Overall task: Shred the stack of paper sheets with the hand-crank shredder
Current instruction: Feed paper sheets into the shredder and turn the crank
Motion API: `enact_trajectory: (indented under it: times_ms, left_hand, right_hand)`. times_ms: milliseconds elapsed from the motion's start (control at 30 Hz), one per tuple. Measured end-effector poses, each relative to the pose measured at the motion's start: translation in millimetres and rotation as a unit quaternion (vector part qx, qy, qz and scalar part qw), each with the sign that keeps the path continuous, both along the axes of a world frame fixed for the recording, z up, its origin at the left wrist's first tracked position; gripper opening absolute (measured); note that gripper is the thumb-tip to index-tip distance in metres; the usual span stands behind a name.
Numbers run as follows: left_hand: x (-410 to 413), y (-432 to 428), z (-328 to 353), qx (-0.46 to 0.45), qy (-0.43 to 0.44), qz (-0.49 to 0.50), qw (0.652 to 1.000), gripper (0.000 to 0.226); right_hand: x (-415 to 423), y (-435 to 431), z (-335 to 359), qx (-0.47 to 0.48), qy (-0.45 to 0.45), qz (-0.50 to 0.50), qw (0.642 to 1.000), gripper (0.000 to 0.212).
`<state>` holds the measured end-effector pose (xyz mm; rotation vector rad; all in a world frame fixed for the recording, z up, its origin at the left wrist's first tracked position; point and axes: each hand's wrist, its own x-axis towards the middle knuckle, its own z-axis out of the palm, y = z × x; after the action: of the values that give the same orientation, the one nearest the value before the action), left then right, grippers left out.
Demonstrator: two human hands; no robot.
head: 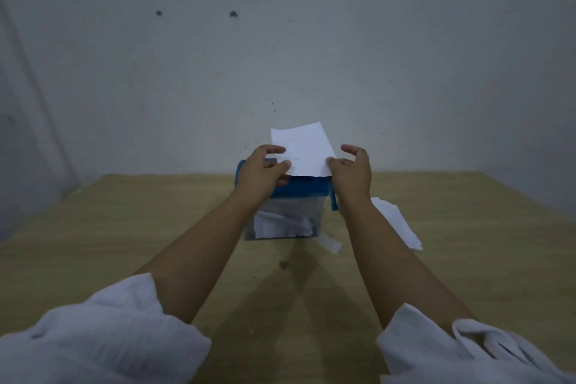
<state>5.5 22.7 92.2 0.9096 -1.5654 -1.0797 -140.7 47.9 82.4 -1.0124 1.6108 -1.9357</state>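
Note:
A small hand-crank shredder (299,188) with a blue top and a clear bin stands mid-table, its bin holding white paper strips (280,224). Its blue crank (334,201) hangs at its right side. A white paper sheet (304,150) stands upright over the shredder's top. My left hand (263,170) pinches the sheet's left edge and my right hand (352,170) pinches its lower right corner. The stack of paper sheets (397,223) lies on the table right of the shredder, partly hidden by my right forearm.
The wooden table (124,227) runs up to a pale wall (280,56) just behind the shredder. A loose paper strip (332,245) lies by the bin's front right corner. My white sleeves fill the lower corners.

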Motion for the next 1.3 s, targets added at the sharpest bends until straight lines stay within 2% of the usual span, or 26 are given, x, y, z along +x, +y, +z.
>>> enact_trajectory:
  times_ms: [67, 167, 300, 433, 600, 733, 1167, 1233, 1300]
  left_hand:
    - [9, -13, 3, -0.005, -0.014, 0.009, 1.0, 0.018]
    - [20, -28, 9, -0.027, -0.056, 0.036, 0.997, 0.022]
    - [27, -45, 13, -0.014, -0.061, 0.033, 0.997, 0.024]
    - [30, -58, 17, -0.004, -0.039, 0.012, 0.999, 0.022]
    - [34, -70, 15, -0.066, -0.078, 0.025, 0.994, 0.018]
    - [37, -74, 8, -0.106, -0.111, 0.024, 0.988, 0.016]
    - [44, -73, -4, -0.125, -0.17, 0.033, 0.977, 0.014]
    - [39, -71, -6, -0.175, -0.22, 0.096, 0.955, 0.013]
    - [30, -64, -9, -0.255, -0.256, 0.165, 0.918, 0.017]
  right_hand:
    - [6, -5, 6, 0.007, 0.027, 0.025, 0.999, 0.032]
    - [7, -15, 18, 0.033, 0.053, 0.086, 0.994, 0.022]
    - [0, -28, 33, 0.072, 0.05, 0.155, 0.984, 0.019]
    - [-12, -41, 43, 0.078, 0.007, 0.209, 0.975, 0.018]
    - [-19, -50, 40, 0.058, 0.111, 0.207, 0.97, 0.026]
    - [-21, -52, 30, 0.043, 0.13, 0.207, 0.969, 0.027]
    - [-24, -47, 15, 0.068, 0.169, 0.217, 0.959, 0.021]
    - [-24, -48, 15, 0.066, 0.172, 0.216, 0.959, 0.021]
    - [-24, -48, 15, 0.066, 0.169, 0.219, 0.959, 0.021]
